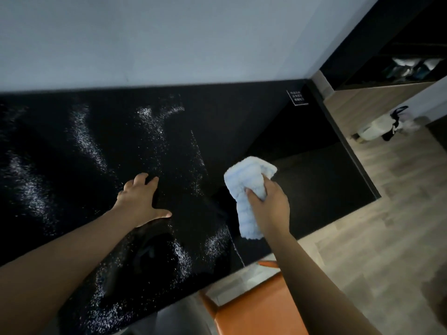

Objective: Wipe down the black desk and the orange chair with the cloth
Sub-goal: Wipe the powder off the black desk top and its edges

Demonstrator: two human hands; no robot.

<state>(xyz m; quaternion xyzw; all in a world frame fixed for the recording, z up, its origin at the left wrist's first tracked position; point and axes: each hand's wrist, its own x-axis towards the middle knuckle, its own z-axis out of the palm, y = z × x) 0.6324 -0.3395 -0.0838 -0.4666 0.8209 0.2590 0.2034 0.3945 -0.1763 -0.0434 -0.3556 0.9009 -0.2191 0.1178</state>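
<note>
The left hand (pixel 140 200) lay flat, fingers spread, on the black tabletop (pixel 72 165) at mid-frame. Right of it, the right hand (pixel 268 206) gripped a bunched pale-blue cloth (pixel 246 189) over the tabletop; whether the cloth touched the surface could not be told. White specks streaked the tabletop. The orange chair (pixel 254 308) sat at the lower right, below the tabletop's edge.
</note>
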